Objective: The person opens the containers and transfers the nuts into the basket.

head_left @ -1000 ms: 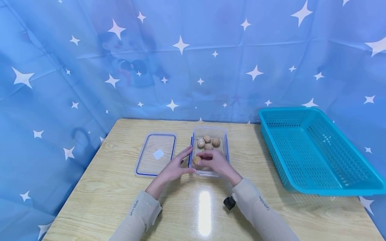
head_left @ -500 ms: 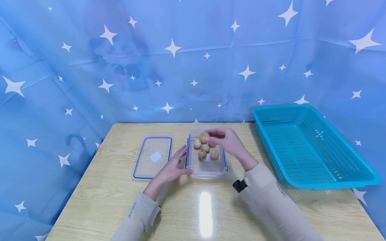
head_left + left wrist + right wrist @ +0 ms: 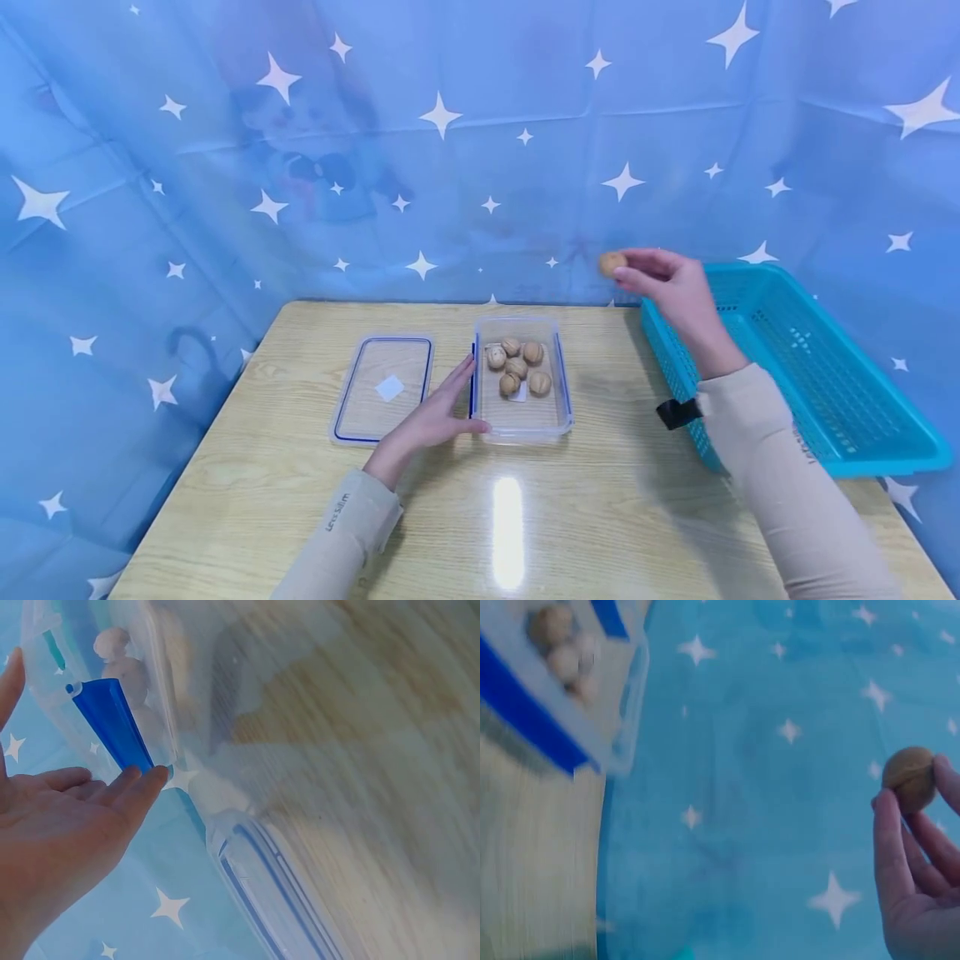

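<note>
Between the thumb and fingertips of my right hand point(image 3: 678, 296) a walnut point(image 3: 612, 265) is pinched, held in the air in front of the basket's left end. The right wrist view shows the same walnut point(image 3: 910, 780) closely, with a seam across its shell. A clear plastic box point(image 3: 522, 432) with blue side clips stands on the table, several walnuts point(image 3: 516, 368) lying inside it. My left hand point(image 3: 431, 419) rests at the box's left side, fingers extended. In the left wrist view its fingertips point(image 3: 154, 776) are at the lower end of a blue clip point(image 3: 111, 716).
The clear lid point(image 3: 416, 354) with a blue seal lies flat to the left of the box. A turquoise perforated basket point(image 3: 885, 458) stands on the right, partly behind my right arm. A blue curtain point(image 3: 525, 200) with white stars hangs behind the wooden table point(image 3: 247, 467).
My right hand has lifted the walnut up out of the box and carried it right, toward the basket. My left hand stays beside the box.
</note>
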The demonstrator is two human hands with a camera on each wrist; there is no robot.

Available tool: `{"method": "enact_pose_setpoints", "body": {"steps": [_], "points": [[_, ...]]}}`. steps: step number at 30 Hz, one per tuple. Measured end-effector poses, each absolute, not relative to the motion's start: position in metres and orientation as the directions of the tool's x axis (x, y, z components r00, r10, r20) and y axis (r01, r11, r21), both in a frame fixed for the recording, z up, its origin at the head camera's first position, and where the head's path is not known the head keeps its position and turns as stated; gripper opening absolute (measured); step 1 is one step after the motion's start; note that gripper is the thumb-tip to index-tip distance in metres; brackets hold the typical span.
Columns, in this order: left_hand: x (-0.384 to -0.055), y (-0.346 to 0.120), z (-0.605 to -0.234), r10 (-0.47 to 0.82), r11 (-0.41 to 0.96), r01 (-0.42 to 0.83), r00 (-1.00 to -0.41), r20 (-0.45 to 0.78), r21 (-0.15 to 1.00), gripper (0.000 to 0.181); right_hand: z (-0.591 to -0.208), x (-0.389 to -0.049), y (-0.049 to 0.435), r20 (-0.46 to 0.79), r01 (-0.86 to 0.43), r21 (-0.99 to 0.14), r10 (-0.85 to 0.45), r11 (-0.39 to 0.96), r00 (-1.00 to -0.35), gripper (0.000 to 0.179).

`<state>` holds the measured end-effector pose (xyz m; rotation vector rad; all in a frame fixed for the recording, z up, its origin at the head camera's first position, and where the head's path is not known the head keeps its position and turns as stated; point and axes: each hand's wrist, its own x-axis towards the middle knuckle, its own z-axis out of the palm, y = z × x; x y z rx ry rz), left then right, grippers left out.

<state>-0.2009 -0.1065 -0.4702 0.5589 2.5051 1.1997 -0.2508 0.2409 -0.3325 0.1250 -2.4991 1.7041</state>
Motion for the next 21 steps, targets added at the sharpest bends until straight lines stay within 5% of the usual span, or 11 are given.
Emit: {"method": "enact_pose_setpoints", "body": {"steps": [21], "points": [[-0.207, -0.105, -0.466, 0.483, 0.622, 0.239, -0.866, -0.125, 0.746, 0.099, -0.386, -0.282, 0.377, -0.028, 0.1, -0.888, 0.163, 0.449, -0.986, 0.067]]}}
